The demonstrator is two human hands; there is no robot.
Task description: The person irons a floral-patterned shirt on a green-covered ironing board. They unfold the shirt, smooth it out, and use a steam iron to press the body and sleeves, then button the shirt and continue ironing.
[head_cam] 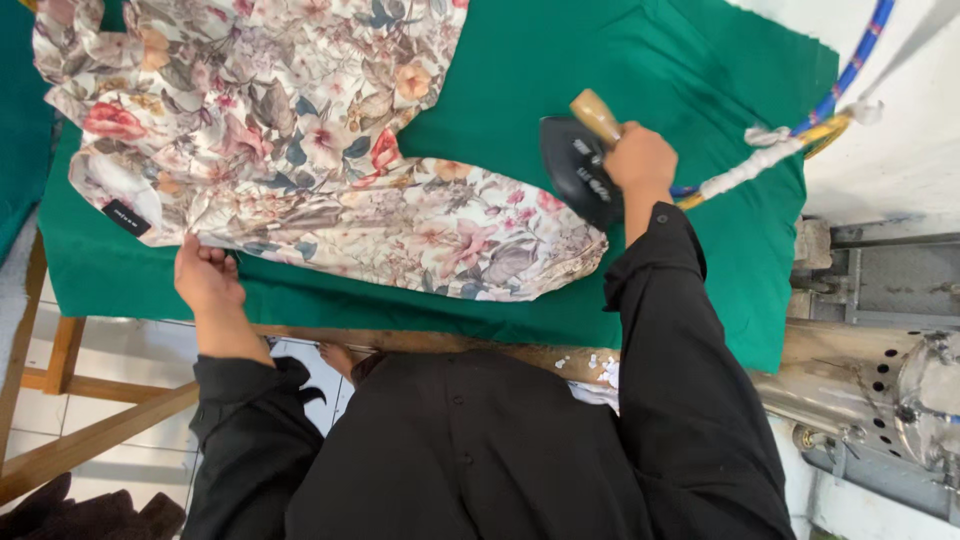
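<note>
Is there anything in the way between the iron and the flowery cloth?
Nothing visible. The black iron, held by its wooden handle in the right hand, sits on the green cover right at the edge of the floral fabric. The left hand grips the fabric's near edge, well away from the iron.

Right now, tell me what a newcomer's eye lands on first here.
The floral garment spread across the green ironing cover stands out first. At its right end, the right hand holds a black iron by its wooden handle, while the left hand pinches the fabric's near edge.
</note>
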